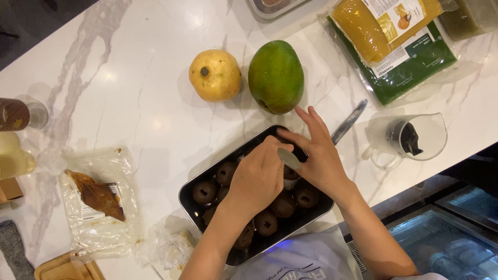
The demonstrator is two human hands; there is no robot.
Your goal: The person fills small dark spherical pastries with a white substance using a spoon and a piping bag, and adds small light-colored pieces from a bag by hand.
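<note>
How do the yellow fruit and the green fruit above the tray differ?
The yellow fruit is round and pale yellow with brownish specks; the green fruit is oval, larger and deep green. The yellow fruit shows a dark dimple facing up; the green fruit has a dark spot low on its left side. The green fruit lies nearer the right hand. Both rest whole on the white marble counter, side by side.

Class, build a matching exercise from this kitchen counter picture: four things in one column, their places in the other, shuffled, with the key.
1. round yellow fruit
2. green oval mango
3. clear glass jug
4. dark metal tray of brown balls

a. right of the tray, near the counter edge
b. under both hands
c. left of the mango
d. just behind the right hand

Pairs: 1-c, 2-d, 3-a, 4-b
</note>
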